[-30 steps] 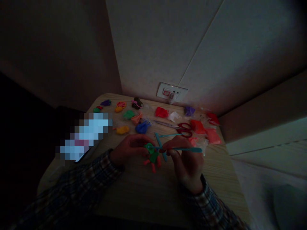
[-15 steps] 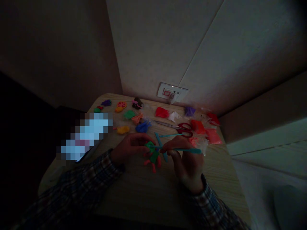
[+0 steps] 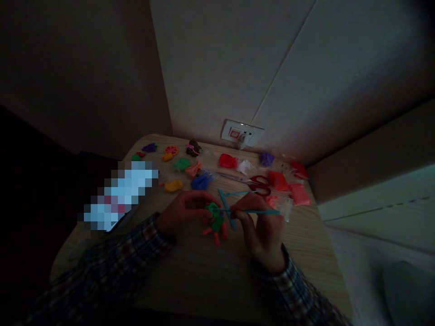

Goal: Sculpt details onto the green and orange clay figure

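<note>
Between my hands lies a small clay figure point(image 3: 216, 222), green with salmon-pink limbs. My left hand point(image 3: 186, 209) grips its green upper part between thumb and fingers. A thin blue modelling tool point(image 3: 261, 212) is pinched in my right hand point(image 3: 260, 226), and its tip points left onto the green clay. Right behind the figure, a flat blue tool point(image 3: 226, 209) lies on the table. Another slim blue tool point(image 3: 241, 193) rests just beyond my right hand, partly hidden by it.
Red-handled scissors point(image 3: 246, 179) lie behind my hands. Several clay packets, such as a blue one point(image 3: 201, 181) and an orange one point(image 3: 278, 180), cover the table's back. Small clay pieces point(image 3: 171, 150) sit back left. A blurred lit phone point(image 3: 122, 192) stands left. A wall socket point(image 3: 241, 132) holds a plug.
The view has shifted slightly. The tool in my right hand has turned a little, so its wide end looks narrower. Both hands keep their holds.
</note>
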Tool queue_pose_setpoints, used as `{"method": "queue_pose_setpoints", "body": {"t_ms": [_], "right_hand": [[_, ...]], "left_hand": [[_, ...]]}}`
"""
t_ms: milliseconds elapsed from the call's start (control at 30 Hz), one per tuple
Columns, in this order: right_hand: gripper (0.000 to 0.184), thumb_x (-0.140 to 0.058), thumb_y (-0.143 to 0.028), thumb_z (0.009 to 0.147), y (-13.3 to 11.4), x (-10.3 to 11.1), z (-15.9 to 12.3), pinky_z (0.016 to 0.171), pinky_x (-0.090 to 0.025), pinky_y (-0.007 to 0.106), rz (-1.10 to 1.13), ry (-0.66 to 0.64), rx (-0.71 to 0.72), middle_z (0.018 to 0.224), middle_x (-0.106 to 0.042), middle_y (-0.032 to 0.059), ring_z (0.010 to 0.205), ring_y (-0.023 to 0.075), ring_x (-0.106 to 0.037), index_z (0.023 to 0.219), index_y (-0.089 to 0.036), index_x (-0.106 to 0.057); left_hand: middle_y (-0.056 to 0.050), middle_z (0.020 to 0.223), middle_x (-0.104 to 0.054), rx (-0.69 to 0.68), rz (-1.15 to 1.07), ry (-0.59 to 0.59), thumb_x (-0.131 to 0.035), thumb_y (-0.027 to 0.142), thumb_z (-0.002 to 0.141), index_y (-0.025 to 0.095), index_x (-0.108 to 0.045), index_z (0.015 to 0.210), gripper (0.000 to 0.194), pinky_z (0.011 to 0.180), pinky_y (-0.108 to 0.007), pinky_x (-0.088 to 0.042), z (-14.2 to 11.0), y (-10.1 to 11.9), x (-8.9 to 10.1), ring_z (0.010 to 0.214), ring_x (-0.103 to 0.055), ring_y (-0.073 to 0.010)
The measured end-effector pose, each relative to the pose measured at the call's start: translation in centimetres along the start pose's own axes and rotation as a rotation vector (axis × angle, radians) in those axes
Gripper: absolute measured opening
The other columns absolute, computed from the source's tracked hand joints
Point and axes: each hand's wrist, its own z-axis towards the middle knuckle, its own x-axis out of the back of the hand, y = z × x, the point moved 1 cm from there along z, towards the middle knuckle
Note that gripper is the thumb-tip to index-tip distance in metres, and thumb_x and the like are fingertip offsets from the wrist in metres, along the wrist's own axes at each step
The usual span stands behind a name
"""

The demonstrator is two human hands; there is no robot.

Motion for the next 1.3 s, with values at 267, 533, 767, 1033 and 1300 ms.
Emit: {"method": "queue_pose_setpoints", "body": {"t_ms": [267, 533, 767, 1033, 1300], "right_hand": [[0.014, -0.053, -0.015, 0.092, -0.6, 0.1, 0.4, 0.052, -0.045, 0.026, -0.142, 0.011, 0.032, 0.064, -0.061, -0.0003, 0.057, 0.0146, -0.058, 0.079, -0.02, -0.057], [0.018, -0.061, -0.017, 0.087, -0.5, -0.3, 0.0, 0.047, -0.041, 0.026, -0.177, 0.106, -0.01, 0.057, -0.054, -0.0024, 0.051, 0.0134, -0.053, 0.071, -0.021, -0.055], [0.009, -0.059, -0.014, 0.089, 0.1, 0.0, -0.9, 0.058, -0.049, 0.03, 0.024, 0.23, 0.021, 0.07, -0.067, 0.0009, 0.062, 0.0158, -0.062, 0.087, -0.022, -0.062], [0.011, -0.054, -0.014, 0.092, 0.0, 0.0, -0.7, 0.058, -0.048, 0.03, 0.102, 0.101, 0.007, 0.074, -0.068, 0.0027, 0.065, 0.0168, -0.063, 0.09, -0.021, -0.061], [0.012, -0.057, -0.015, 0.09, -0.6, 0.0, 0.3, 0.051, -0.043, 0.026, -0.138, 0.029, 0.087, 0.062, -0.061, -0.0001, 0.055, 0.0144, -0.057, 0.079, -0.02, -0.058]], "left_hand": [[-0.004, 0.083, -0.074, -0.05, 0.129, 0.032, -0.085, 0.027, 0.062, 0.015, -0.073, 0.085, 0.029, 0.07, -0.028, -0.053, -0.2, 0.5, -0.4, 0.076, -0.067, -0.0181], [-0.006, 0.085, -0.075, -0.147, 0.157, 0.08, -0.085, 0.028, 0.064, 0.015, -0.073, 0.083, 0.026, 0.078, -0.031, -0.056, -0.3, 0.7, -0.5, 0.082, -0.069, -0.0208], [-0.004, 0.08, -0.073, -0.081, 0.069, 0.057, -0.088, 0.034, 0.058, 0.016, -0.072, 0.083, 0.035, 0.069, -0.028, -0.054, -0.3, 0.4, -0.4, 0.073, -0.067, -0.0184], [-0.005, 0.081, -0.073, -0.097, 0.037, 0.037, -0.087, 0.037, 0.06, 0.015, -0.073, 0.083, 0.034, 0.068, -0.029, -0.053, -0.4, 0.7, -0.3, 0.073, -0.066, -0.0178], [-0.005, 0.084, -0.074, -0.083, 0.101, 0.029, -0.087, 0.028, 0.061, 0.015, -0.072, 0.084, 0.03, 0.074, -0.031, -0.054, -0.2, 0.5, -0.3, 0.078, -0.068, -0.0198]]}}
